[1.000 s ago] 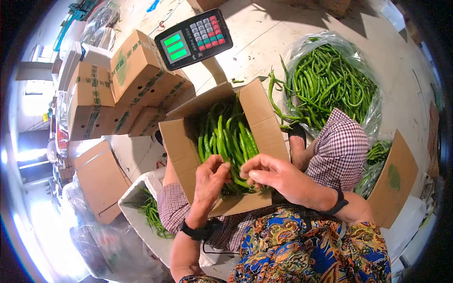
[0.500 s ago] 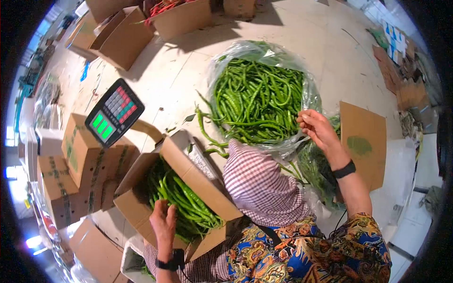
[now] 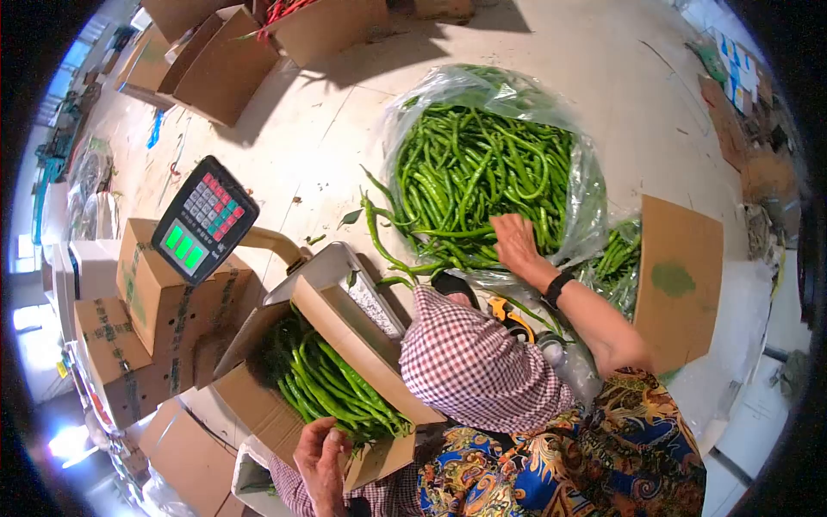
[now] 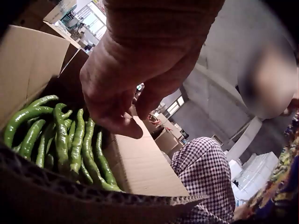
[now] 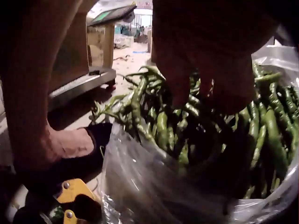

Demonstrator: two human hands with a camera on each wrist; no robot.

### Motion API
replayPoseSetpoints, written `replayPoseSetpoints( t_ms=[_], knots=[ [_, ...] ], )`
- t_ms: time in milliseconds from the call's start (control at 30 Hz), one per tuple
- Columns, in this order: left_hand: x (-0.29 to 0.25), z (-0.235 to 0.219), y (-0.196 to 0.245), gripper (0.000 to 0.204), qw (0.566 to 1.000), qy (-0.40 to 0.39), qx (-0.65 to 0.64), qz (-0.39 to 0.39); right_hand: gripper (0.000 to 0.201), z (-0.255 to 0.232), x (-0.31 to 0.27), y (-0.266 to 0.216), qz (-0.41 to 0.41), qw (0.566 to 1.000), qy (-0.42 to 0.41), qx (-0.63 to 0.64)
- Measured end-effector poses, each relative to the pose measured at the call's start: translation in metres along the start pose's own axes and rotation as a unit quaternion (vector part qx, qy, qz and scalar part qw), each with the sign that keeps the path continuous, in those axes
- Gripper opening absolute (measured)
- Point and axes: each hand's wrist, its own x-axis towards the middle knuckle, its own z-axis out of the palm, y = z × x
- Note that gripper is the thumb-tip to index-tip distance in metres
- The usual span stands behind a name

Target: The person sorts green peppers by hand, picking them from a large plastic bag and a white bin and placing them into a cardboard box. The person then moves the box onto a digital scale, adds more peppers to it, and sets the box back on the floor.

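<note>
Long green chili peppers (image 3: 482, 164) fill a clear plastic bag (image 3: 590, 194) on the floor. My right hand (image 3: 515, 244) reaches down at the bag's near side, fingertips among the peppers; the right wrist view shows its fingers (image 5: 180, 91) pointing down, spread and in shadow. More green chili peppers (image 3: 327, 379) lie lengthwise in an open cardboard box (image 3: 357, 345) at the left. Over that box's near edge, my left hand (image 3: 320, 457) hovers with fingers loosely bent. In the left wrist view, nothing shows between its thumb and fingers (image 4: 126, 126).
The box stands on a scale's metal tray (image 3: 379, 302), its lit display (image 3: 202, 220) raised behind. Closed cartons (image 3: 159, 319) are stacked at left. A checked-cloth knee (image 3: 474, 362) sits between box and bag. Yellow-handled cutters (image 5: 77, 191) lie by the shoe. Cardboard (image 3: 680, 284) leans at right.
Both hands were together over the box. The right hand has swung right and come down into the bagged peppers, while the left has stayed by the box. The head view has turned right.
</note>
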Motion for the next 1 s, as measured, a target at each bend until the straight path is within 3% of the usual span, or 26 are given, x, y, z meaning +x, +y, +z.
replayPoseSetpoints(
  t_ms=[100,133,267,333,367,400,433,467,500,567,600,633,667,700,767,800,900,1000],
  knots=[
    [-0.006,0.007,0.009,0.022,1.0,0.01,0.019,-0.023,0.024,0.01,0.013,0.005,0.015,0.985,-0.157,-0.073],
    [-0.008,0.009,0.008,0.022,0.999,0.021,0.02,-0.02,0.014,0.009,0.015,0.005,0.013,0.988,-0.149,-0.033],
    [-0.007,0.003,0.005,0.022,0.999,0.031,0.021,-0.018,0.021,-0.037,0.021,0.014,0.02,0.968,-0.251,-0.016],
    [-0.002,0.005,0.003,0.023,0.999,0.029,0.019,-0.012,0.031,-0.052,0.016,0.021,0.1,0.941,-0.256,0.197],
    [0.002,0.007,0.002,0.023,1.0,0.02,0.002,-0.022,0.031,-0.049,0.014,0.018,0.1,0.941,-0.257,0.197],
    [0.005,0.01,0.002,0.023,0.999,0.01,-0.015,-0.033,0.036,-0.047,0.011,0.012,0.234,0.888,-0.25,0.308],
    [0.007,0.011,0.003,0.023,0.999,0.009,-0.014,-0.034,0.042,-0.046,0.007,0.007,0.361,0.805,-0.235,0.408],
    [0.008,0.012,0.005,0.022,0.999,-0.004,-0.013,-0.035,0.038,-0.028,0.0,0.01,0.39,0.821,-0.235,0.345],
    [0.008,0.012,0.006,0.022,0.999,-0.016,-0.013,-0.036,0.032,0.014,-0.031,0.037,0.126,0.971,-0.2,0.032],
    [0.007,0.007,0.011,0.023,0.999,-0.016,-0.019,-0.034,0.024,0.032,-0.058,0.047,0.044,0.948,-0.314,0.013],
    [0.006,0.004,0.011,0.024,0.999,-0.004,-0.025,-0.029,0.024,0.018,-0.053,0.036,0.037,0.948,-0.315,0.013],
    [0.002,0.001,0.01,0.024,0.999,0.008,-0.03,-0.027,0.023,-0.014,-0.043,0.012,0.152,0.911,-0.343,0.171],
    [0.001,0.0,0.006,0.022,0.997,0.027,-0.068,-0.028,0.022,-0.035,-0.039,-0.004,0.265,0.837,-0.357,0.32],
    [0.001,0.001,0.004,0.022,0.997,0.029,-0.072,-0.026,0.022,-0.04,-0.042,-0.01,0.261,0.839,-0.357,0.318],
    [0.001,0.004,0.003,0.02,0.998,0.035,-0.039,-0.042,0.019,-0.046,-0.05,-0.02,0.365,0.806,-0.23,0.405],
    [-0.001,0.007,0.002,0.019,0.998,0.027,-0.038,-0.034,0.016,-0.043,-0.054,-0.017,0.373,0.79,-0.23,0.429],
    [-0.012,0.006,0.003,0.02,0.999,-0.02,-0.04,-0.026,0.011,-0.015,-0.107,0.023,0.425,0.706,-0.362,0.436],
    [-0.023,-0.002,0.011,0.022,0.999,0.003,-0.027,-0.027,0.023,-0.042,-0.128,0.009,0.472,0.721,-0.244,0.445]
  ],
)
